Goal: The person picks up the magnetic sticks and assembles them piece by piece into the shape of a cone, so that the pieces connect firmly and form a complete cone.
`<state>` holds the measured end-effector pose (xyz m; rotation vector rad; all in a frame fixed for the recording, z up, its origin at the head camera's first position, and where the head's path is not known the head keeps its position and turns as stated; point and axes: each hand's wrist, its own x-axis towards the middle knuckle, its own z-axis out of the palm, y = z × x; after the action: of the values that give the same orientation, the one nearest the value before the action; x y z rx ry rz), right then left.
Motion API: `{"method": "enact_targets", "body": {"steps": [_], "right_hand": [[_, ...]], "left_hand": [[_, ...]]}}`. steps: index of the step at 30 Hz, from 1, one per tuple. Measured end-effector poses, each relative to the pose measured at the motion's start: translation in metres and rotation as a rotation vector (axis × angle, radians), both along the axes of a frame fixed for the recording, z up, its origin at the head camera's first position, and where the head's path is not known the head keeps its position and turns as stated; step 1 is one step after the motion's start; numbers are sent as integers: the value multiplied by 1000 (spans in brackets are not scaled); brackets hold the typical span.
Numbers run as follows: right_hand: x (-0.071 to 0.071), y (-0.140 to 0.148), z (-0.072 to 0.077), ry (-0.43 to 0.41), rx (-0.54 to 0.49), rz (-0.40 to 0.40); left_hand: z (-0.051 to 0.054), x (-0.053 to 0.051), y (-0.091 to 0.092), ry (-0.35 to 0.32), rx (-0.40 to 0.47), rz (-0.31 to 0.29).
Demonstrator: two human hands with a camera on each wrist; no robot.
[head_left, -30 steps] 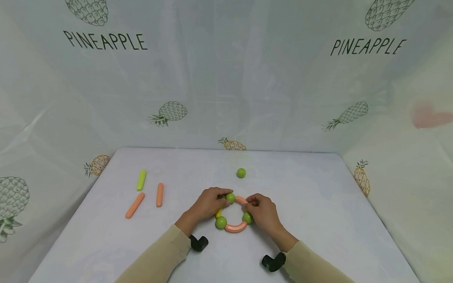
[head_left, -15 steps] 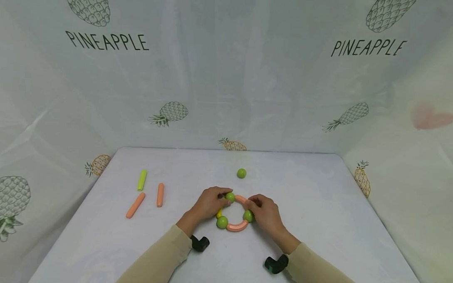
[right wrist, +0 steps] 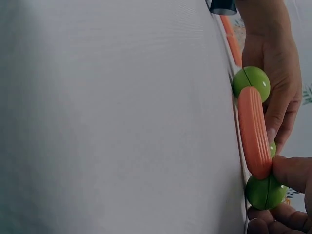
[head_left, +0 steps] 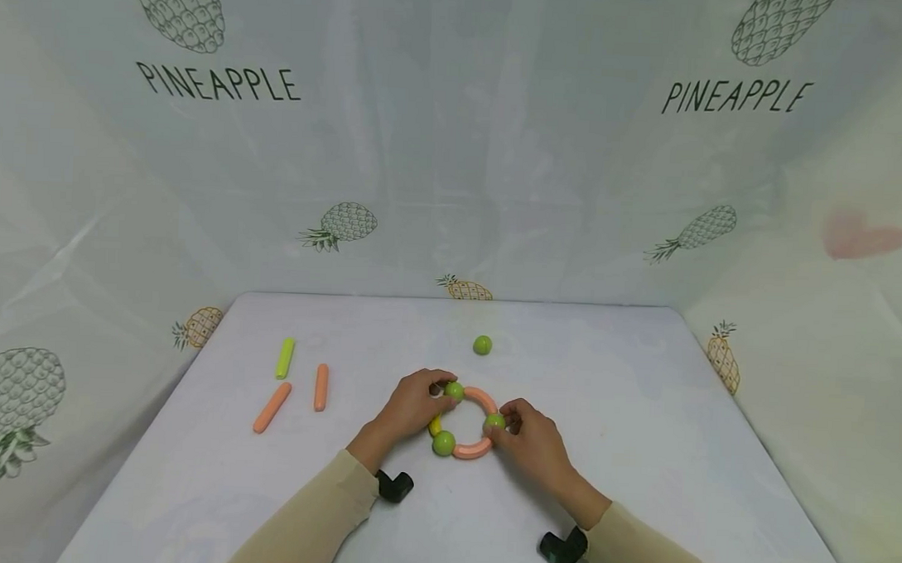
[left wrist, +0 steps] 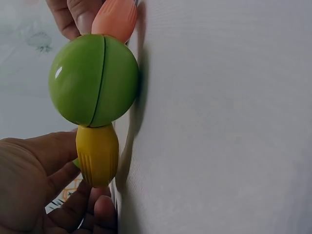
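a ring of balls and rods on the table looked closed, the right hand pinching its right ball, the left hand its far ball. unjoined lay two orange sticks, a lime stick and, farthest, a loose green ball.

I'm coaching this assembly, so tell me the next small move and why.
Probably press the right green ball onto the far orange curved piece: the right hand pinches that ball at the piece's near end, while the left hand holds the upper-left green ball at its other end.
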<state>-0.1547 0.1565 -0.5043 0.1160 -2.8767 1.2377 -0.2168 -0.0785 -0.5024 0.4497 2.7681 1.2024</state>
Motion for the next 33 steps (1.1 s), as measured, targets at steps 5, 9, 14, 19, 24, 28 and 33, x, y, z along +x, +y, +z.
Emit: {"method": "enact_targets", "body": {"steps": [5,9,14,19,24,28,33], "right_hand": [[-5,2,-1,5,-24,-34],[-10,5,0,12,-34,-46],[-17,7,2,10,-54,-62],[-24,5,3,3,-72,-57],[-28,4,2,-15,-74,-50],[-29,2,1,-31,-58,-65],[-30,1,-2,-33,-35,-95]], "left_hand": [[-1,2,-5,-20,21,35],[0,5,-12,-26,62,78],[1,10,-22,-1,108,145],[5,14,-33,13,138,226],[7,18,-52,40,141,293],[11,21,-72,56,162,354],[17,26,-96,58,150,430]]}}
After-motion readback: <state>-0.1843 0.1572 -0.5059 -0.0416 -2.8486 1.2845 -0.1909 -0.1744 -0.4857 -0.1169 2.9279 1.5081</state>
